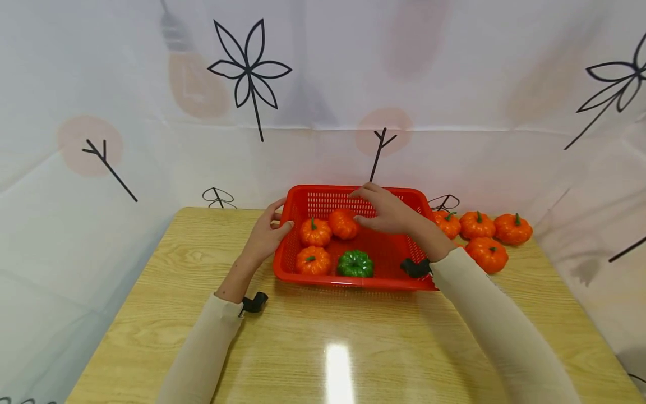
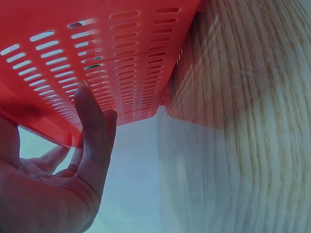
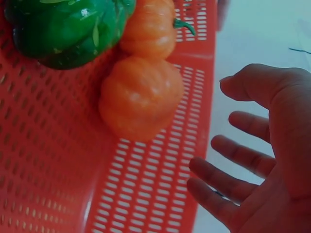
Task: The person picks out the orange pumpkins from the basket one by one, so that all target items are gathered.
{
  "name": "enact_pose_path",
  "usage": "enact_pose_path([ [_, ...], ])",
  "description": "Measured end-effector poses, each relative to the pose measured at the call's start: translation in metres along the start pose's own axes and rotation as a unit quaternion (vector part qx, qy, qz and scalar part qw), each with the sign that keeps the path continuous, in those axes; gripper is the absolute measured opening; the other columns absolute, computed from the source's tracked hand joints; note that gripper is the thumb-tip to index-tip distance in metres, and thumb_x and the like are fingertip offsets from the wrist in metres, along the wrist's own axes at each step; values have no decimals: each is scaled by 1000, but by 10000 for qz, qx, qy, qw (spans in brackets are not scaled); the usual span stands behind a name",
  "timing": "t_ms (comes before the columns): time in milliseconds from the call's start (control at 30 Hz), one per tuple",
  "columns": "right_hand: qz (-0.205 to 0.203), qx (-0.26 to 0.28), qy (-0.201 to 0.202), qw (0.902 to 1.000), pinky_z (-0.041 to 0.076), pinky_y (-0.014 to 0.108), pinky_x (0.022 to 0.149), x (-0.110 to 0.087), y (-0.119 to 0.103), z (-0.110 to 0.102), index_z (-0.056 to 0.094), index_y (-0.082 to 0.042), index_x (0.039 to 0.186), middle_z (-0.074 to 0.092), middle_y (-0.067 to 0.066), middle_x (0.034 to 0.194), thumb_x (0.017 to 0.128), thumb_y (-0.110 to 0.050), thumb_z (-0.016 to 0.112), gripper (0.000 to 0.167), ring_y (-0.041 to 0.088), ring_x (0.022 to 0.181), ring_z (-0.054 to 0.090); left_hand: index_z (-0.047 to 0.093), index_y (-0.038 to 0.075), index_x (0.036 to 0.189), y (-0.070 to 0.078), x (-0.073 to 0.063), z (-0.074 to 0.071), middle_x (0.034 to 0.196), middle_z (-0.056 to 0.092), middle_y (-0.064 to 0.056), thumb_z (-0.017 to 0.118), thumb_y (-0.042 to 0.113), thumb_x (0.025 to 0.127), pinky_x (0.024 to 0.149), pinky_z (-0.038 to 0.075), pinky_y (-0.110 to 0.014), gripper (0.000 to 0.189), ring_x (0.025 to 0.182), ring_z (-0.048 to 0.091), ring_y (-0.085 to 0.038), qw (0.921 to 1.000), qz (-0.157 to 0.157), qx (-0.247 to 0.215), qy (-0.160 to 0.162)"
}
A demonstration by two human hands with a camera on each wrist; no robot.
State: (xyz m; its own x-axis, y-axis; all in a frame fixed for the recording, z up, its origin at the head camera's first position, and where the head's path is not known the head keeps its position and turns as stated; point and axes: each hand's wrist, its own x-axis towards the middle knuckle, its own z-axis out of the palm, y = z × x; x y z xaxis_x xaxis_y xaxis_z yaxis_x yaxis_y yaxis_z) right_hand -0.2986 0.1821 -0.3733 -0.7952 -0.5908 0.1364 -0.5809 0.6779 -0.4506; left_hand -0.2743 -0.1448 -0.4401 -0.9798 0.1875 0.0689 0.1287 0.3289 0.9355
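Note:
A red plastic basket (image 1: 386,255) with slotted walls sits on the table. Three orange pumpkins are inside: one at the back (image 1: 344,223), one at the left (image 1: 315,231) and one at the front left (image 1: 313,261). A green pumpkin (image 1: 355,264) lies by the front wall. My left hand (image 1: 264,234) grips the basket's left rim, thumb at the top edge; in the left wrist view its fingers (image 2: 92,124) reach along the outside of the slotted wall. Over the basket's back part is my right hand (image 1: 386,210), fingers spread and holding nothing, near the back pumpkin (image 3: 142,98).
Several more orange pumpkins (image 1: 487,254) lie on the wooden table (image 1: 303,331) just right of the basket, partly behind my right forearm. A printed white cloth (image 1: 323,101) hangs behind the table and along its sides.

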Motion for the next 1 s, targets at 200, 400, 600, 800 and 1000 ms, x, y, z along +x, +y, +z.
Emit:
enact_pose_path([
  [200, 140, 56, -378, 9992, 40, 60, 118, 8, 2, 13, 56, -4, 150, 48, 19, 154, 98, -19, 74, 57, 41, 139, 50, 37, 21, 166, -2, 2, 2, 128, 59, -18, 63, 18, 106, 86, 64, -42, 65, 104, 67, -33, 10000, 39, 29, 11],
  [400, 167, 26, -652, 9977, 37, 61, 121, 12, 3, 21, 52, -5, 154, 44, 18, 159, 97, -18, 74, 62, 41, 144, 47, 38, 21, 165, -3, 3, 3, 127, 60, -18, 63, 18, 106, 86, 64, -44, 65, 104, 68, -34, 10000, 60, 35, 29],
  [600, 156, 45, -947, 9954, 33, 62, 123, 11, 10, 29, 48, -8, 159, 40, 19, 164, 98, -22, 75, 68, 42, 150, 39, 37, 21, 166, -4, 2, 2, 129, 59, -18, 63, 19, 106, 86, 64, -44, 65, 106, 67, -34, 10000, 25, 27, 18],
  [800, 104, 198, -950, 9952, 33, 59, 124, 12, 13, 33, 52, -6, 151, 48, 16, 157, 96, -20, 78, 63, 38, 147, 43, 38, 21, 165, -5, 2, 1, 129, 60, -18, 63, 18, 105, 85, 65, -43, 66, 105, 67, -34, 10000, 6, 46, 33],
  [1000, 457, 318, -984, 9936, 39, 55, 121, 12, 14, 34, 50, -8, 143, 57, 13, 143, 92, -22, 84, 62, 33, 135, 53, 38, 20, 165, -4, 2, 1, 129, 60, -19, 63, 17, 105, 84, 65, -43, 65, 105, 67, -34, 10000, 34, 29, 61],
])
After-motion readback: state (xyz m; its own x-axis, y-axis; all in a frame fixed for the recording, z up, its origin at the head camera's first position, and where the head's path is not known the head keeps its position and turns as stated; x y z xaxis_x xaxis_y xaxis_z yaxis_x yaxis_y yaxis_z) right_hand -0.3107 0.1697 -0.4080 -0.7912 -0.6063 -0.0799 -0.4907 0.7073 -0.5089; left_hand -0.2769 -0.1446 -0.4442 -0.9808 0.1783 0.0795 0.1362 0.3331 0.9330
